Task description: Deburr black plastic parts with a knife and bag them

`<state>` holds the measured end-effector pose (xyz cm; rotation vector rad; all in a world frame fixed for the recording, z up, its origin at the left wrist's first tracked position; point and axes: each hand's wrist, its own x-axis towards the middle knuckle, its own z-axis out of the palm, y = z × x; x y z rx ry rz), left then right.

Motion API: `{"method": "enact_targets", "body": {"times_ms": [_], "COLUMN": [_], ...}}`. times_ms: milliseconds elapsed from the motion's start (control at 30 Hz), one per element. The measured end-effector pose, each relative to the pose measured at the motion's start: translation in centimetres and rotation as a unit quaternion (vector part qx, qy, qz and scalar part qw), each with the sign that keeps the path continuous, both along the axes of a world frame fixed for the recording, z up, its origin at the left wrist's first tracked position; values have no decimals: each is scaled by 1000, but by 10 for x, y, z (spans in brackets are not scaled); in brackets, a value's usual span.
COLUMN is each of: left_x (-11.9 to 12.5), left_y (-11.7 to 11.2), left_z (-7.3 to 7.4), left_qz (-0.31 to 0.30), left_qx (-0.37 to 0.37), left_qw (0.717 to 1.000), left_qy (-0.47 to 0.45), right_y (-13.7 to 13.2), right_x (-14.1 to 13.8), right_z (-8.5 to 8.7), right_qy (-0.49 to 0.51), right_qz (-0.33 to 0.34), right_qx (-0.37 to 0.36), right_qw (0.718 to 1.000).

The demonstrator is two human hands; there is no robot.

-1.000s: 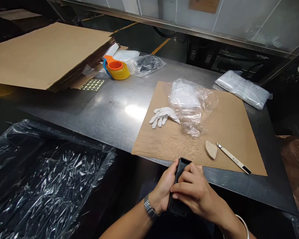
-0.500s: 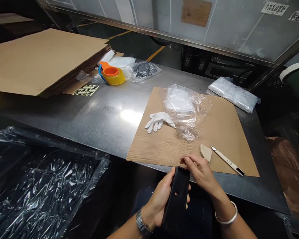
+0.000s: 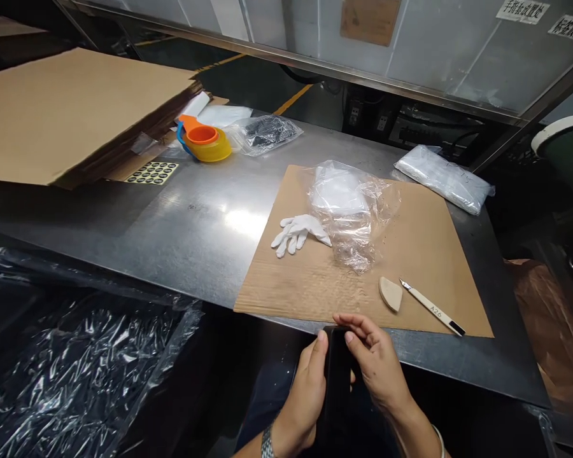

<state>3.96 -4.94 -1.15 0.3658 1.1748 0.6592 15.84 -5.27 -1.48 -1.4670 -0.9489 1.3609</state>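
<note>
My left hand (image 3: 304, 391) is closed around a long, narrow black part (image 3: 337, 375), its thumb along the part's left side. At the far end, my right hand (image 3: 378, 361) has its thumb and bent fingers on the part's top right corner. The part is held just off the table's front edge, and its lower end fades into the dark below. Beyond my hands, a beige wedge-shaped block (image 3: 390, 294) lies on a cardboard sheet (image 3: 310, 286). Beside it rests a craft knife (image 3: 432, 306) marked A26.
A white glove (image 3: 300, 233) and a clear plastic bag (image 3: 346, 197) lie on the cardboard. Farther left are a tape dispenser (image 3: 203, 140), a sticker sheet (image 3: 153, 173) and stacked cardboard (image 3: 76, 121). A wrapped packet (image 3: 444, 178) sits back right; black plastic sheeting (image 3: 76, 356) is lower left.
My right hand has come down and left onto the far end of the black part. The part has turned, so the hole in its face no longer shows. The view has shifted slightly.
</note>
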Motion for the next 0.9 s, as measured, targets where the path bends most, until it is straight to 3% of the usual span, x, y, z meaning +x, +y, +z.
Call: {"method": "enact_targets", "body": {"times_ms": [167, 367, 600, 700, 800, 900], "left_x": [-4, -6, -6, -10, -7, 5], "left_y": [7, 17, 30, 42, 58, 77], "left_z": [-4, 3, 5, 0, -8, -15], "left_qz": [36, 0, -20, -26, -34, -21], "left_qx": [-29, -108, -170, -146, -11, 137], "left_qw": [997, 985, 974, 979, 997, 990], "left_qy": [-60, -138, -150, -138, -73, 1], "right_y": [-22, -44, -39, -26, -1, 39], "right_x": [-5, -6, 13, 28, 44, 58], "right_z": [-2, 4, 0, -1, 1, 7], "right_qy": [37, 99, 154, 65, -89, -303], "right_qz": [58, 161, 187, 147, 82, 45], "right_qx": [-20, -3, -13, -12, -7, 44], "right_qw": [997, 982, 970, 987, 993, 951]}}
